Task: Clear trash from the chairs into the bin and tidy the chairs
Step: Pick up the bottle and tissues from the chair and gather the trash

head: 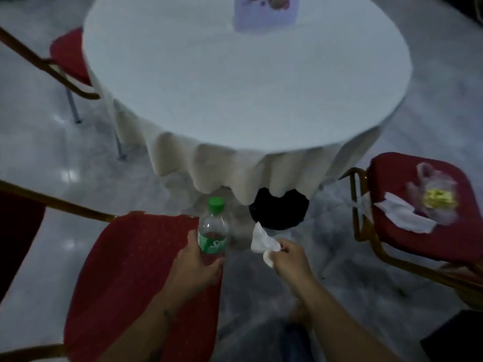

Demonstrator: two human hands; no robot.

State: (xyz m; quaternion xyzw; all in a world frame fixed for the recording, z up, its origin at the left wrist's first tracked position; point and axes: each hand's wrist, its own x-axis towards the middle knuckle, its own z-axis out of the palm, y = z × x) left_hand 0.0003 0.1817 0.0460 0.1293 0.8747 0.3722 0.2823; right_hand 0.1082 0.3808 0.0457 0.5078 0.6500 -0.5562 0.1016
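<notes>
My left hand (194,265) grips a clear plastic bottle (212,228) with a green cap and green label, held upright above the right edge of a red chair seat (125,278). My right hand (288,257) pinches a crumpled white tissue (264,242) just in front of a black bin (278,209) that stands half under the tablecloth. To the right, another red chair (392,231) carries a flat white napkin (403,212) and a crumpled clear plastic bag (433,194) with something yellow inside.
A round table (235,82) with a white draped cloth fills the middle, with a printed card (265,11) standing at its far side. A third red chair (68,56) sits at the far left. Pale marble floor (39,142) surrounds everything.
</notes>
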